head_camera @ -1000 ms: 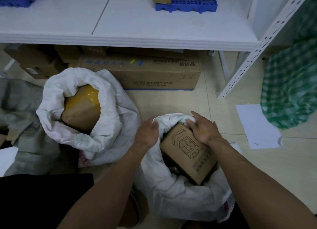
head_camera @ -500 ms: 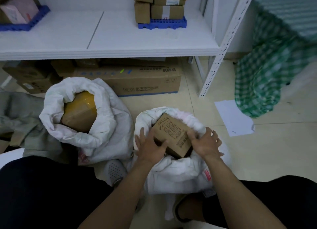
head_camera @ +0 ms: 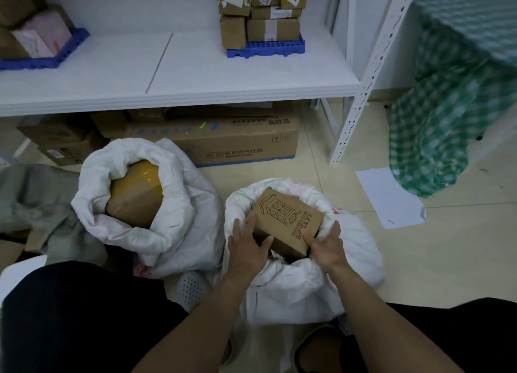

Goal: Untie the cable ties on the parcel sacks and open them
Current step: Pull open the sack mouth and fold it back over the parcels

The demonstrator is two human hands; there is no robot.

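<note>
Head view puts our knees and dark trousers (head_camera: pixel 84 316) at the bottom edge, with both forearms reaching forward over them. Our left hand (head_camera: pixel 247 251) rests flat against the near left side of a brown printed carton (head_camera: pixel 288 221), its fingers (head_camera: pixel 237 230) straight and spread, not curled round anything. Our right hand (head_camera: pixel 326 249) lies at the carton's near right corner, fingers bent over the rolled rim of the near white sack (head_camera: pixel 307 286); we cannot tell for sure whether they grasp the cloth or the carton edge. This sack stands on the floor (head_camera: pixel 433 260) between our knees, its mouth already open and turned down, the carton tilted and sticking up out of it. We see no cable tie on it.

Just to the left, touching it, stands a second white sack (head_camera: pixel 179 218), also open with its rim rolled back, holding a parcel wrapped in yellow tape (head_camera: pixel 134 196). A grey sack (head_camera: pixel 36 199) lies crumpled further left. A white sheet of paper (head_camera: pixel 390 197) lies on the floor to the right, beside a green checked cloth (head_camera: pixel 453 106).

Beyond the sacks, a long cardboard box (head_camera: pixel 237 146) sits under a white shelf (head_camera: pixel 195 73). On the shelf, small parcels (head_camera: pixel 260 14) are stacked on a blue pallet (head_camera: pixel 265 49); another blue pallet (head_camera: pixel 44 60) with boxes is at far left.
</note>
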